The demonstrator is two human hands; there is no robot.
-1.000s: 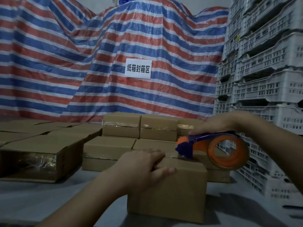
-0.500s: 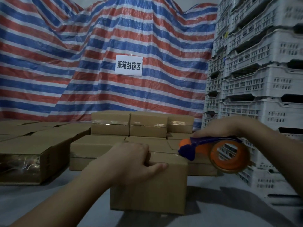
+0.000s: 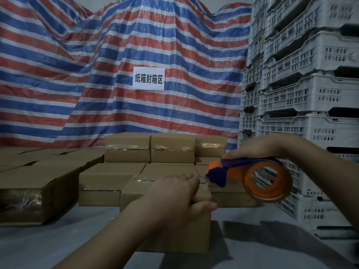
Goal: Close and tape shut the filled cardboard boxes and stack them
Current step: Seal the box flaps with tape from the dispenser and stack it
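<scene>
A closed cardboard box (image 3: pixel 136 193) stands on the grey floor in front of me. My left hand (image 3: pixel 178 199) grips its top right corner, fingers over the lid and thumb down the front face. My right hand (image 3: pixel 258 147) holds an orange and purple tape dispenser (image 3: pixel 252 177) by its top. The dispenser's purple nose sits just off the box's right top edge, next to my left fingertips. Behind, a stack of taped boxes (image 3: pixel 149 150) rises two layers high.
More cardboard boxes (image 3: pixel 37 183) lie in rows at the left, the nearest showing a taped end. White plastic crates (image 3: pixel 303 90) tower at the right. A striped tarp (image 3: pixel 116 55) with a white paper sign (image 3: pixel 148 78) hangs behind. Grey floor (image 3: pixel 58 239) spreads around the box.
The view has shifted, so the box sits lower and further left. The dispenser has drawn rightward off the box's top edge; my left hand keeps its hold on the corner.
</scene>
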